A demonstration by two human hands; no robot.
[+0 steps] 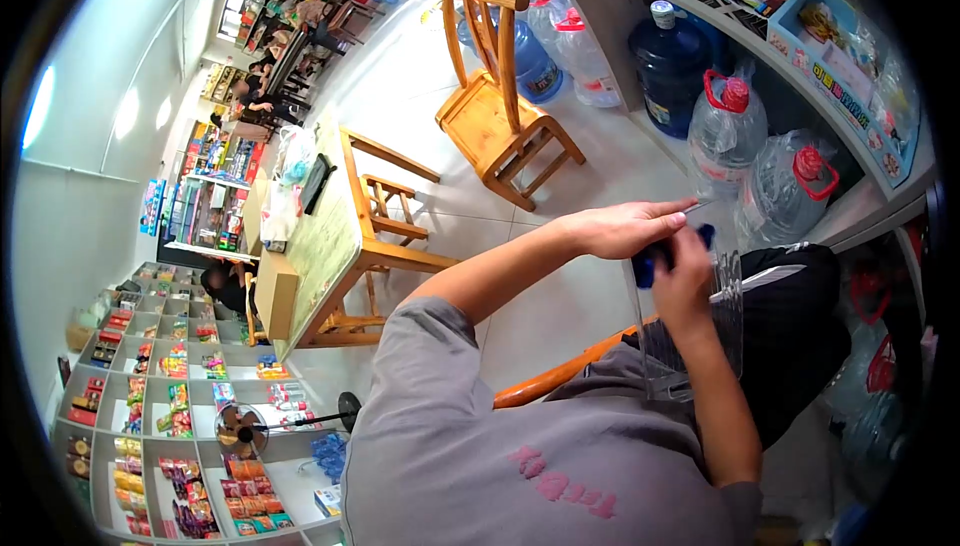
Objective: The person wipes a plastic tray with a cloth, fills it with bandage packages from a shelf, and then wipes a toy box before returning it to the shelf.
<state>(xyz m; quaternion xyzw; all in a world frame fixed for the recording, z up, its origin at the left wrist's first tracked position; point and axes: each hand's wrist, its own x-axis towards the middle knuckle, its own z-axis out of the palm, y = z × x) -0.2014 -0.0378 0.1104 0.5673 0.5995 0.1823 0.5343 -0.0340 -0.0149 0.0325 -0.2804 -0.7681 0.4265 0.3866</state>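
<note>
A clear plastic container (665, 356) rests on my lap, against the dark trousers. Over its upper end is my left hand (625, 230), its fingers stretched out and pointing right. My right hand (684, 281) sits just below it, fingers curled, close to a dark blue item (643, 268) at the container's opening. Between the fingertips of both hands a thin, small thing shows, too fine to make out. A flat white strip (765, 280) lies beside the container, over the dark cloth.
A wooden chair (490, 118) stands ahead. To the left is a table (325, 231) with bags and a box. Large water bottles (727, 136) line the right shelf. Snack shelves and a fan (241, 429) are at lower left; people sit farther back.
</note>
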